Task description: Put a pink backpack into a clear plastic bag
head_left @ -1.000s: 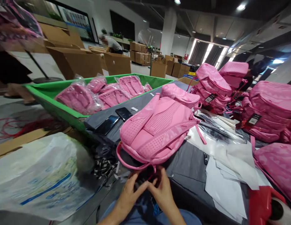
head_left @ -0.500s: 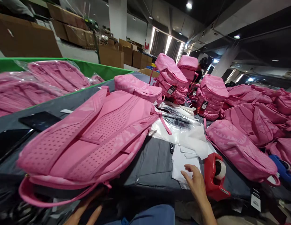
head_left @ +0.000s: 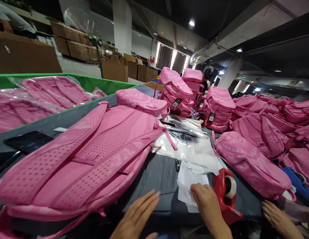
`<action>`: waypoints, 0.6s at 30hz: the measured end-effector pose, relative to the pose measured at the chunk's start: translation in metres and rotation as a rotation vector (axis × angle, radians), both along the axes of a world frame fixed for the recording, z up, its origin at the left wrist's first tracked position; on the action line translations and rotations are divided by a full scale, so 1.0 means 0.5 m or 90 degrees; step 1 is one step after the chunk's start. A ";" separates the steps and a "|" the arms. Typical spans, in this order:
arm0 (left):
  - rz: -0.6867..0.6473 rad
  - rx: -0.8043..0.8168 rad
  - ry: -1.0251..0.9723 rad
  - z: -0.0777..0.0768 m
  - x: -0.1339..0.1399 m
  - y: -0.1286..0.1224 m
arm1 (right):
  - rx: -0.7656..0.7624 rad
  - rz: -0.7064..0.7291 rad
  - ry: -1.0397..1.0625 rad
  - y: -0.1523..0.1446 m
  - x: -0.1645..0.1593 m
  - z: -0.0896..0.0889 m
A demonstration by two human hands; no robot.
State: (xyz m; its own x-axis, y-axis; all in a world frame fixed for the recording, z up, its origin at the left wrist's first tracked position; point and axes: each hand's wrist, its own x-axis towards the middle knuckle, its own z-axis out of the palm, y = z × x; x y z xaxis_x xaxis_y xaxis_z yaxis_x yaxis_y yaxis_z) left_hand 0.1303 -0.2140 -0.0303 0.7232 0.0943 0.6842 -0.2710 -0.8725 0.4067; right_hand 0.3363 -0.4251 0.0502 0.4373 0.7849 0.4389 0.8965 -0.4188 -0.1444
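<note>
Right hand (head_left: 206, 202), fingers flat and holding nothing, should pinch one white sheet (head_left: 188, 186) cleanly, while the open left hand (head_left: 138, 215) hovers near the pink backpack (head_left: 82, 159).

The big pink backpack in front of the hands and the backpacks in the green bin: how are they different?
The front backpack is bare, while the bin backpacks are wrapped in clear plastic. The front backpack lies alone on the grey table, mesh back panel and straps up; the bin backpacks are piled together inside the green bin. Both are pink.
</note>
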 end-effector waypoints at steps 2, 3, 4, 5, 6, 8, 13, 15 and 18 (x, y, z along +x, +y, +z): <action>-0.125 -0.110 0.075 0.045 0.068 -0.034 | -0.058 0.059 0.223 0.016 -0.038 0.041; -0.190 -0.197 0.137 0.058 0.093 -0.049 | -0.062 0.069 0.335 0.018 -0.048 0.056; -0.246 -0.309 0.198 0.065 0.111 -0.062 | -0.042 0.063 0.432 0.015 -0.052 0.066; -0.283 -0.445 0.256 0.068 0.120 -0.073 | 0.000 0.046 0.514 0.007 -0.049 0.071; -0.297 -0.589 0.298 0.068 0.122 -0.082 | 0.054 0.027 0.583 -0.003 -0.041 0.070; -0.278 -0.834 0.310 0.064 0.110 -0.093 | 0.132 0.028 0.703 -0.026 -0.021 0.056; -0.266 -1.002 0.205 0.062 0.072 -0.100 | 0.125 0.112 0.755 0.000 -0.039 0.018; -0.298 -1.051 0.186 0.062 0.066 -0.102 | 0.164 0.085 0.777 0.042 -0.070 0.018; -0.300 -1.062 0.170 0.056 0.043 -0.095 | 0.162 0.092 0.807 0.099 -0.110 0.018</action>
